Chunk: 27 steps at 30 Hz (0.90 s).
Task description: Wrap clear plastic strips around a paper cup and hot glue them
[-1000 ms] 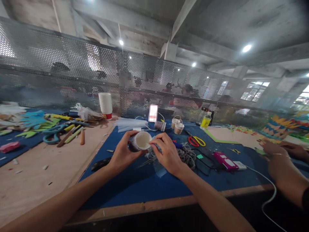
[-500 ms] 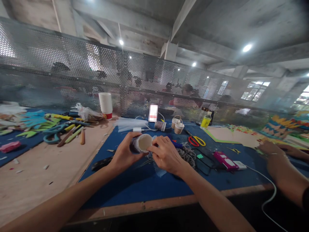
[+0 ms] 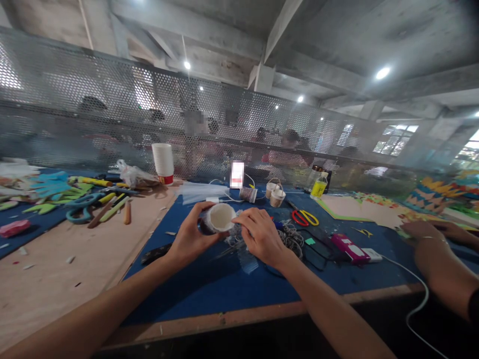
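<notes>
My left hand is wrapped round a small white paper cup with a dark outer band, held on its side above the blue mat, its mouth facing me. My right hand is closed in a pinch at the cup's right rim; what its fingertips hold is too small to make out. A tangle of thin wire lies just right of my right hand.
Red-handled scissors, a pink device with a white cable, spools and small cups sit behind my hands. A stack of white cups and foam cut-outs lie left. A co-worker's hands rest at right. A perforated metal screen backs the table.
The cup tilted slightly rightward and then came back to face me. My right hand stays pinched at its rim, shifting only a little.
</notes>
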### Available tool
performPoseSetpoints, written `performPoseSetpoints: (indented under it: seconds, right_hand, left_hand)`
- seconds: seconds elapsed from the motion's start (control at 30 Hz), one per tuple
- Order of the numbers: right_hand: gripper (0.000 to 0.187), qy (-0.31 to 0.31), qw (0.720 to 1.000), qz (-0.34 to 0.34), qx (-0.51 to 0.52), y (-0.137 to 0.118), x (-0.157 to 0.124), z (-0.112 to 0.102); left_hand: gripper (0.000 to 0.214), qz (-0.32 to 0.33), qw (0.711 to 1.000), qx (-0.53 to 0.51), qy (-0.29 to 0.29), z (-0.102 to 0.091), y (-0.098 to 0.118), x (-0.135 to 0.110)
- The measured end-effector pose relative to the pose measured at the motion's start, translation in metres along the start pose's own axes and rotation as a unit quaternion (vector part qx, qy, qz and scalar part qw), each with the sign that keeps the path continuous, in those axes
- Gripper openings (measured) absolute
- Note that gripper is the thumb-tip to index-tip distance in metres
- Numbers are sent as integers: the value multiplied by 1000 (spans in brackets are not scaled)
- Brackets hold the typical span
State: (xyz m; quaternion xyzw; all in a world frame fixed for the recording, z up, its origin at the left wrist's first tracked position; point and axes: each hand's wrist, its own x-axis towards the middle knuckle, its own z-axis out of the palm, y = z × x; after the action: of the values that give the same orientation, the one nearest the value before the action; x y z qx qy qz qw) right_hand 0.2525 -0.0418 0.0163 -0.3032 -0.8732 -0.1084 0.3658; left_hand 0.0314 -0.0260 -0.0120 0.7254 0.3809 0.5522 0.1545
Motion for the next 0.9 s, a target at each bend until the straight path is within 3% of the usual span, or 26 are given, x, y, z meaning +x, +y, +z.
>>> performPoseSetpoints:
  seconds: [0.23,0.47,0.6,0.7,0.9]
  right_hand:
    - [22,-30,998,-28,-54,-4,1,-1]
    - [25,-40,999,-15,30,-6,1,-1]
    - [28,-5,993,45,108,-7,1,0]
    - [17,43,986,88,136,-4,0,1]
    - [13,30,993,50,98,-4,-2,7]
  left_hand:
    - [61,14,1000,12,-2,0,2,-2]
    - [60,16,1000,10,-16,0,4,-1]
    - [61,5,1000,-4,-15,0,5,0]
    - [62,-12,1000,-14,-13,0,6,0]
    - [60,-28,999,-21,-7,1,7,-1]
